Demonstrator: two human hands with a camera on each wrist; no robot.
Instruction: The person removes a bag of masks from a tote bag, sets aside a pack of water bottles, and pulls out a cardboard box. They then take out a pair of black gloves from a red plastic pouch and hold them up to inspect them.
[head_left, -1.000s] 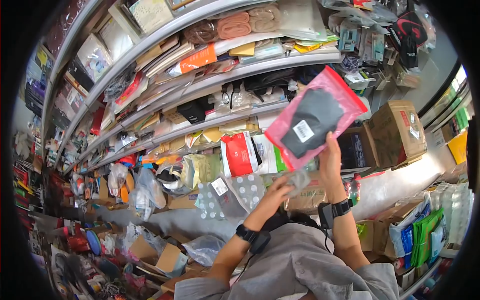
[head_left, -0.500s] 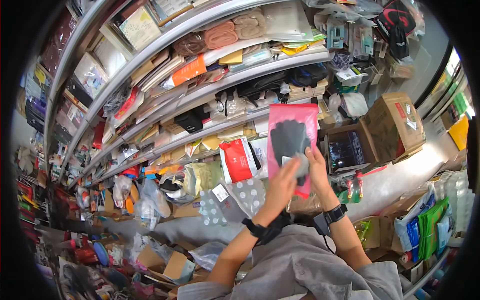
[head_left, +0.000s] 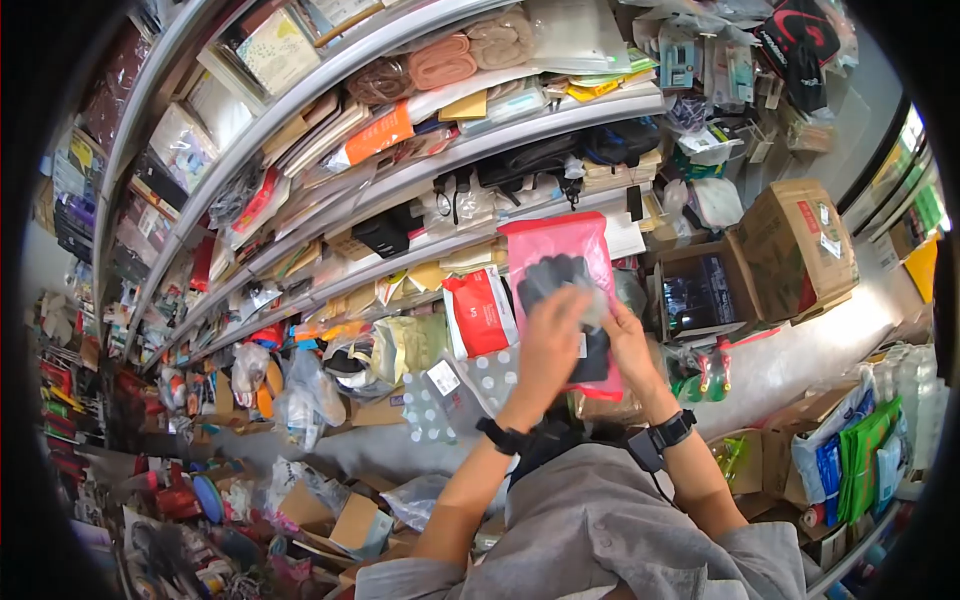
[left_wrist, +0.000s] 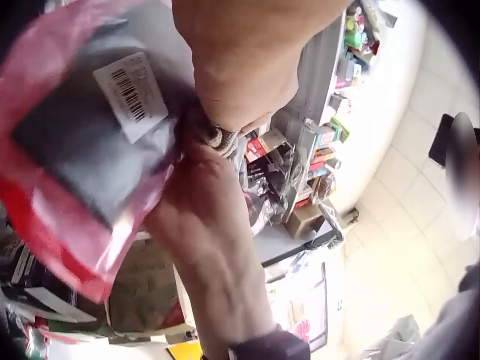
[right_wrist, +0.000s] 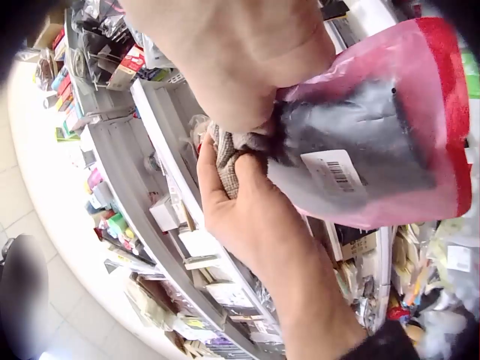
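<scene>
Pink plastic pouch (head_left: 555,238), dark glove (head_left: 545,278) inside, is held up before the shelves (head_left: 590,118), edge clamped in the right hand's (head_left: 632,345) fingers, greyish cloth (right_wrist: 226,161) pinched in the left hand's (head_left: 550,340); wiping seems under way, set-down not yet done, remainder unreadable.

One overhead view, two close ones

The head camera looks forward and down from above, set farthest back, taking in the left hand (head_left: 548,340), the right hand (head_left: 632,348) and the shelves (head_left: 555,124). Each wrist camera sits very near its own hand, which looms at the top, and faces across to the other. All three share both hands and the pink packet (head_left: 553,262).
</scene>
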